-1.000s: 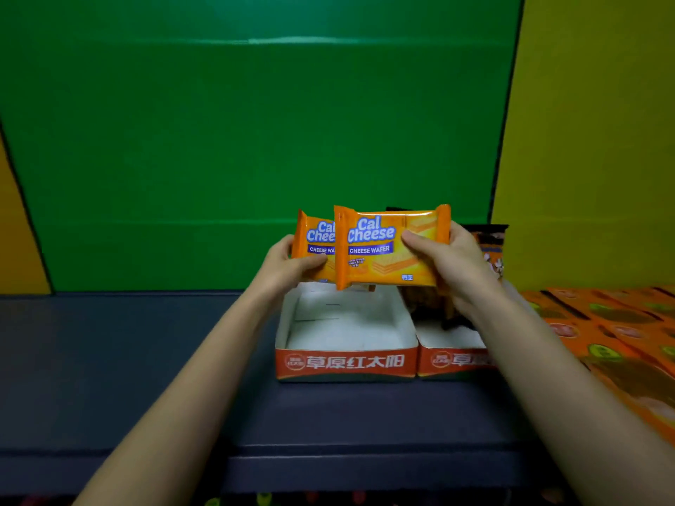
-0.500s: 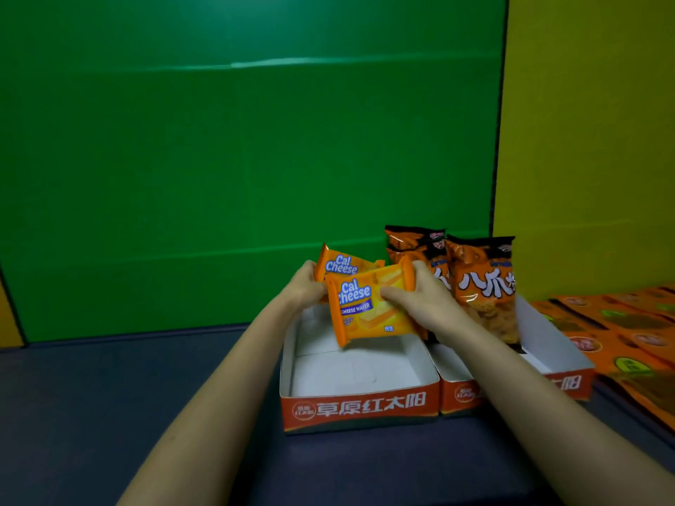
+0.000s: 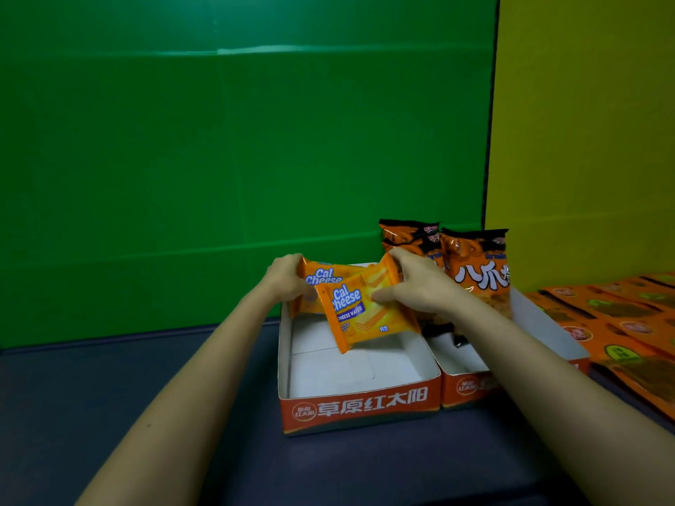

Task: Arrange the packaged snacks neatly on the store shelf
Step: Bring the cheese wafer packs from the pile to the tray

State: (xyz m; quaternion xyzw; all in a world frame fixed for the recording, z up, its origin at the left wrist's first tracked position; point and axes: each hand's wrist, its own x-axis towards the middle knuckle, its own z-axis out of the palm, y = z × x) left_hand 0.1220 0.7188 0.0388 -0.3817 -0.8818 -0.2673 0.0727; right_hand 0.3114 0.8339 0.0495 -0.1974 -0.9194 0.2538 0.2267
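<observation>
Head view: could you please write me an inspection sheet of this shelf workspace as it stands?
Surface: dark shelf bearing left carton and right carton, side by side.
Job's things: front Cal Cheese packet and rear Cal Cheese packet held over the left carton; black-and-orange bags upright in the right carton.
Clutter: flat orange packs lying at right.
Hands: left hand grips the rear packet; right hand grips the front one.
Cables: nothing seen.
Surroundings: green panel behind, yellow panel at right.
</observation>
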